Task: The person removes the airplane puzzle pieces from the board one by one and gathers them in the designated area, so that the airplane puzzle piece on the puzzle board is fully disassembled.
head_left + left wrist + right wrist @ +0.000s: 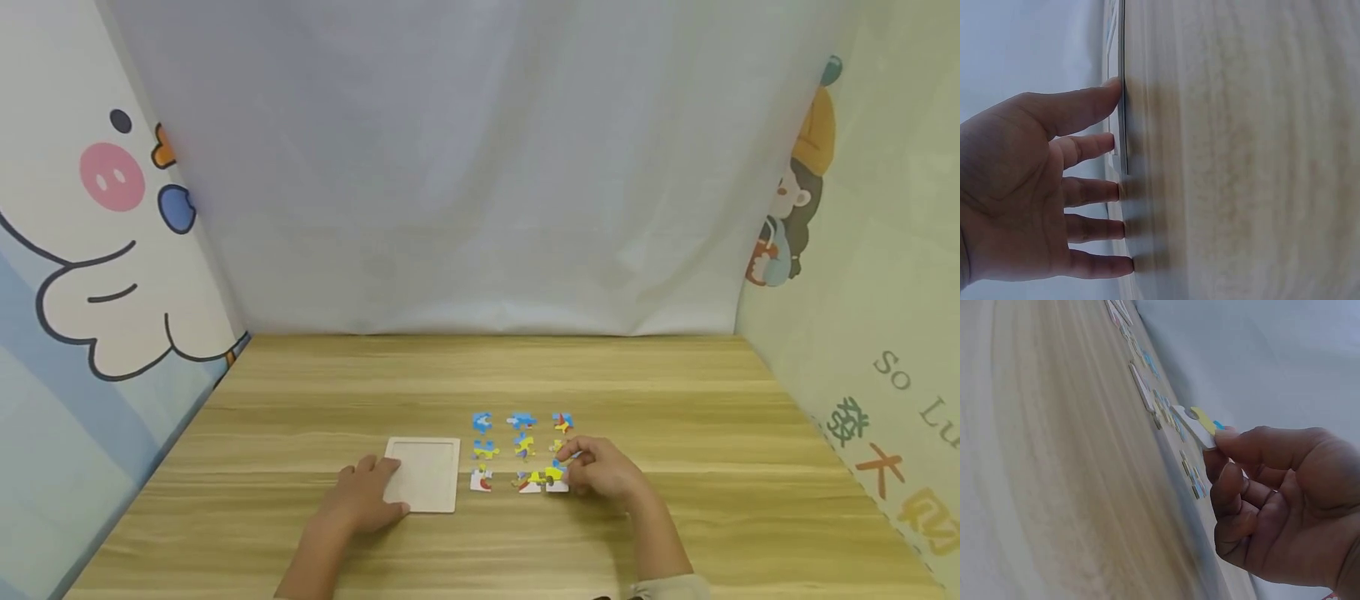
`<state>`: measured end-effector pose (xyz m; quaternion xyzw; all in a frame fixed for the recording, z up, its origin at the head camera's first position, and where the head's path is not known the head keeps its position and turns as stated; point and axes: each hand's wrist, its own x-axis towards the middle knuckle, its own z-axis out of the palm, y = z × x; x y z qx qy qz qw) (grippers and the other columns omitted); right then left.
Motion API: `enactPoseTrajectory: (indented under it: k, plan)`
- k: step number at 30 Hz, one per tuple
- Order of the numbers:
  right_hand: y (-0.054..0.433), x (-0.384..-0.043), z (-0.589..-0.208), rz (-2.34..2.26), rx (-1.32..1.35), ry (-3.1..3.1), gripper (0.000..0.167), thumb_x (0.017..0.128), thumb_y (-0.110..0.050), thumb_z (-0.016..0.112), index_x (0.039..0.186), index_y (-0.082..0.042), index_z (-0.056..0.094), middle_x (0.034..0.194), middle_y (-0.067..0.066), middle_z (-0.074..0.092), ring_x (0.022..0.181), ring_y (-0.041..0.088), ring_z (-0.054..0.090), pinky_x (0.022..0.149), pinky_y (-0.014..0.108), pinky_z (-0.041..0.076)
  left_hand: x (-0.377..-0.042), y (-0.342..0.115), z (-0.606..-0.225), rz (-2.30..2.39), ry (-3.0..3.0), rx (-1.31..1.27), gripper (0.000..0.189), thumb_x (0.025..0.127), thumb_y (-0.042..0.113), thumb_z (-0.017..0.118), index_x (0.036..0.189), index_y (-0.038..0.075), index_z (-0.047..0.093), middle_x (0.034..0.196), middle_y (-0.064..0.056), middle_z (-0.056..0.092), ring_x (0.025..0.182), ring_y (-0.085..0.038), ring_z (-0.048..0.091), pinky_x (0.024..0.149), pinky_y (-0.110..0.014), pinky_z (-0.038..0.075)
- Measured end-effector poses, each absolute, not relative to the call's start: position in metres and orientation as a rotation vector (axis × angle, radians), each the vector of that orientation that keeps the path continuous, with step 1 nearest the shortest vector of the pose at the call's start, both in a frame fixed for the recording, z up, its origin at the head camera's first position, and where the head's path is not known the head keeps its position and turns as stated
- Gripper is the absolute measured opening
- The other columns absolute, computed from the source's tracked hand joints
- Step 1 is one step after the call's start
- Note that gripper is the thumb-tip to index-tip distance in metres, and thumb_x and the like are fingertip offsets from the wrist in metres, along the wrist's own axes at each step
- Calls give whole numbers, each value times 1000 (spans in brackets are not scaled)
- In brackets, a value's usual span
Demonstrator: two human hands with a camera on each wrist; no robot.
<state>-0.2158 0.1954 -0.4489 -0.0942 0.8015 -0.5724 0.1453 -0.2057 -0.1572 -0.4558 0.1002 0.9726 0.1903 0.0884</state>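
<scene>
My left hand (365,497) rests at the left side of a square, pale wooden puzzle tray (455,475), thumb and index finger touching its rim. In the left wrist view that hand's (1029,187) fingers are straight and spread, several tips on the table. My right hand (602,471) pinches a jigsaw piece (556,476), yellow, blue and white, between thumb and index finger. The right wrist view shows the piece (1196,428) lifted above the table, with the other fingers of the right hand (1285,506) curled in. Several loose jigsaw pieces (524,444) lie in rows between tray and right hand.
The wood-grain table (300,400) runs back to a pale hanging curtain (480,167). Cartoon-printed panels stand on the left (112,250) and right (862,292). A pale sleeve (671,587) covers my right forearm.
</scene>
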Motion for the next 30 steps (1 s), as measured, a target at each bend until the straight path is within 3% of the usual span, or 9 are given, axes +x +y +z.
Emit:
enactPoseTrajectory:
  k: [9, 17, 30]
  plan:
    - [205, -215, -453, -1614, -150, 2401, 24, 74, 8, 57, 98, 7, 57, 63, 6, 52, 57, 17, 50, 53, 28, 43, -206, -161, -448, 560, 2904, 302, 61, 78, 30, 73, 129, 4, 51, 131, -29, 40, 114, -53, 38, 83, -65, 39]
    - [201, -219, -456, -1542, -28, 2497, 23, 70, 9, 56, 93, 4, 58, 56, 5, 49, 51, 15, 46, 52, 27, 39, -207, -161, -446, 554, 2896, 303, 62, 78, 31, 73, 130, 4, 51, 131, -28, 40, 114, -51, 39, 83, -64, 40]
    - [197, -222, -462, -1507, 59, 2582, 18, 74, 10, 58, 90, 3, 60, 57, 6, 49, 51, 15, 45, 50, 25, 38, -209, -162, -451, 584, 2896, 308, 61, 79, 30, 72, 130, 3, 51, 133, -33, 37, 116, -55, 35, 86, -67, 35]
